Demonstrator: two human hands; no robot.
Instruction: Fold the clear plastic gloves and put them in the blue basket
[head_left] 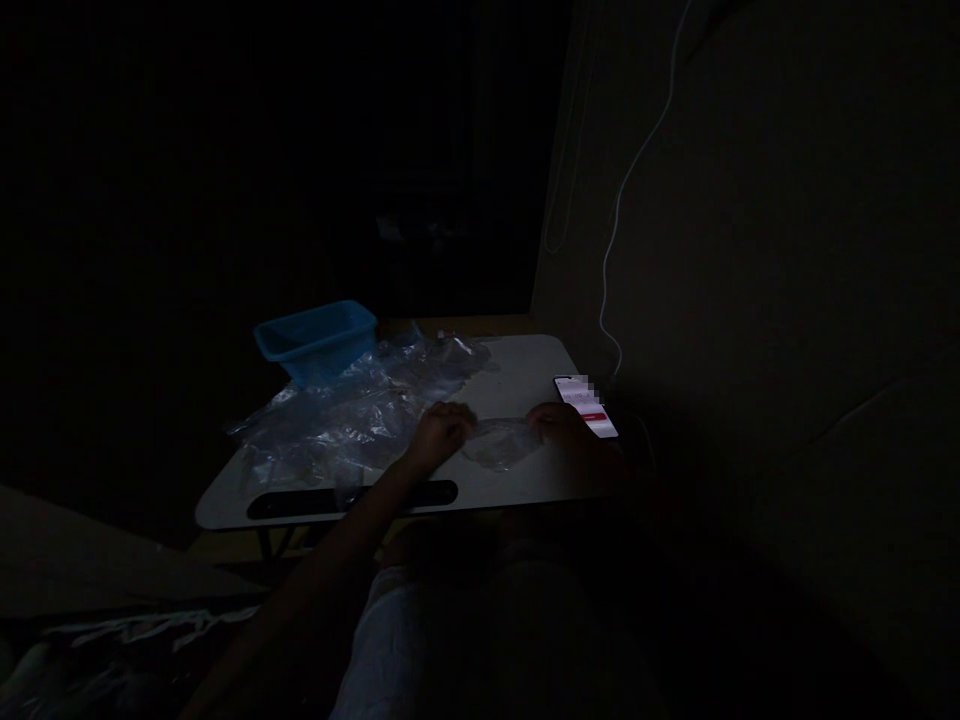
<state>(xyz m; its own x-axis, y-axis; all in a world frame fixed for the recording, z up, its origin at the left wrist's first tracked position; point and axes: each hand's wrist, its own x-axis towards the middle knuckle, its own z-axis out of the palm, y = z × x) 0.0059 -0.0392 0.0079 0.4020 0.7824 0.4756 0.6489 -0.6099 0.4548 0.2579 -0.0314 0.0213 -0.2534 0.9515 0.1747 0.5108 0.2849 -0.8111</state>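
Observation:
A clear plastic bag (pixel 501 445) is stretched between my two hands just over the white table. My left hand (pixel 444 434) is closed on its left end, the fingers curled together. At the opposite end, my right hand (pixel 556 421) pinches the bag, though deep shadow hides part of its fingers. To the left of my left hand spreads a heap of crumpled clear plastic bags (pixel 360 410), shiny in the dim light.
A blue plastic basin (pixel 319 335) stands at the table's back left, behind the heap. A lit phone (pixel 587 408) lies at the right edge of the white folding table (pixel 525 365). A black slot (pixel 420 494) runs along the front. A white cable (pixel 616 215) hangs by the wall.

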